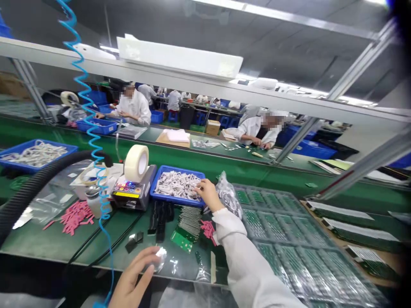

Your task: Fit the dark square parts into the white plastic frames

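Observation:
My right hand point(208, 193) reaches over the right side of a blue tray point(177, 200) filled with small white parts point(176, 184). Its thumb and fingertips are pressed together at those parts; whatever they pinch is too small to make out. Near the front edge of the green bench, my left hand point(138, 273) has its thumb apart from its fingers, and a shiny clear piece point(160, 259) shows at its fingertips. Between the hands lie a green circuit board point(182, 241), a row of thin strips point(190, 222) and pink pieces point(208, 229).
Clear trays of green boards point(276, 231) cover the right side. A tape roll point(136, 163) stands on a small machine point(131, 194). Pink strips point(77, 216) lie at left, beside a coiled blue hose point(93, 141). Two people in white coats sit across the bench.

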Demonstrator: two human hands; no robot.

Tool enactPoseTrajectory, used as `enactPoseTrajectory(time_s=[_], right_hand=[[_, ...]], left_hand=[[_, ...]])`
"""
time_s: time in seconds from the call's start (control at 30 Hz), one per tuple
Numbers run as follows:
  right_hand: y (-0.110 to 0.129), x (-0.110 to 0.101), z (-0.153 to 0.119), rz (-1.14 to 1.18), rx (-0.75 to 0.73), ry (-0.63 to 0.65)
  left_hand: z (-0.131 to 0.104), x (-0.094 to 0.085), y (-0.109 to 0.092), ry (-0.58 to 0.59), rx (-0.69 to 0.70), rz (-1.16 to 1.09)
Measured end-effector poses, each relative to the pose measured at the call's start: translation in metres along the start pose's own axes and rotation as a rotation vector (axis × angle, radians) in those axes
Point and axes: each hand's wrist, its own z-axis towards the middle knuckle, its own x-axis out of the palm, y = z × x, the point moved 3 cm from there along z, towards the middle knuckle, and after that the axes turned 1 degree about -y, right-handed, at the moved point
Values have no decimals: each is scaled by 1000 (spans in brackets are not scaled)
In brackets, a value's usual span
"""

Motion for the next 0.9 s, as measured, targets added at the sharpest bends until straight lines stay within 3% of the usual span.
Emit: enactPoseTrajectory(time_s=[0.1, 0.2, 0.33, 0.4, 0.47, 0.53, 0.6, 0.77, 0.9], right_hand=[[15, -20, -14, 53, -36, -108], [53, -30, -55, 160, -180, -123], [120, -14, -138, 351, -568, -31], [141, -5, -174, 415, -646, -99], [147, 2, -196, 444, -633, -121], [138, 8, -208, 446, -618, -39], [114, 12, -210, 368, -537, 39], [30, 26, -198, -52, 14, 32], [10, 34, -190, -140, 99, 53]], left_hand=[[4, -1, 0, -8, -116, -175], [5, 5, -8, 34, -259, -521], [-4, 21, -15, 76, -297, -890], [-12, 27, -8, 4, -325, -892], [-20, 31, 2, -35, -374, -856], [-26, 33, 9, -6, -400, -834], [-30, 32, 15, 21, -406, -803], [-34, 24, 27, -68, -436, -678], [-36, 19, 42, -55, -472, -634]])
